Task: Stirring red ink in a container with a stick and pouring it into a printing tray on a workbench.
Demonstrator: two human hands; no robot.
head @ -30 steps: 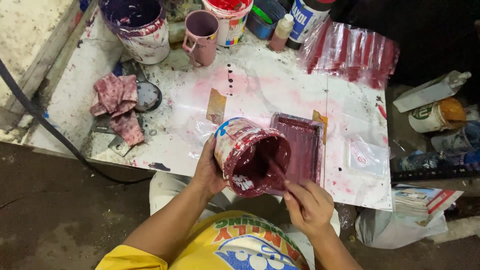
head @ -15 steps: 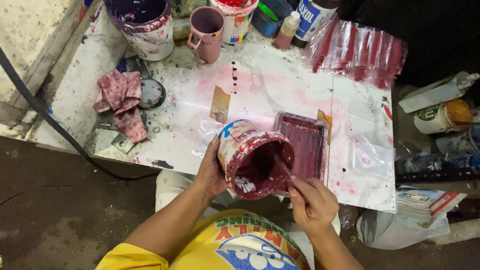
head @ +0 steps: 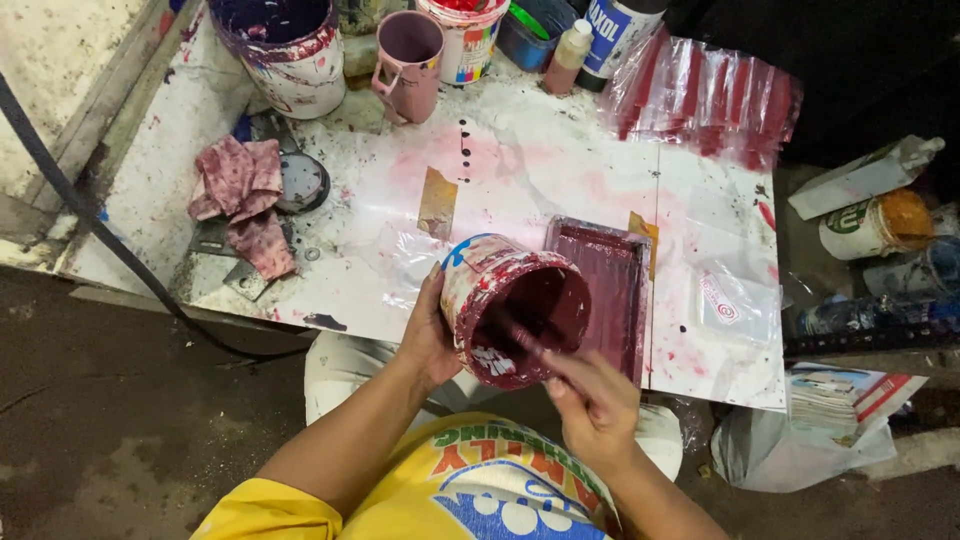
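My left hand [head: 428,335] grips a paint-smeared can [head: 512,308] of dark red paint, tilted with its mouth toward me. My right hand [head: 592,400] pinches a thin stick [head: 518,332] that reaches into the can's dark red inside. Just behind the can lies a rectangular tray [head: 605,290] coated in the same dark red, on a white stained table [head: 500,170].
A stained rag [head: 245,195] lies at the table's left. A large bucket [head: 285,45], a pink mug [head: 410,60], another paint can [head: 465,35] and bottles stand along the back. Red-smeared plastic sheets [head: 710,95] sit back right. A black hose [head: 90,230] crosses the left.
The can has stayed in my left hand, tilting slightly. My right hand with the stick has shifted inside the can's mouth, as in stirring.
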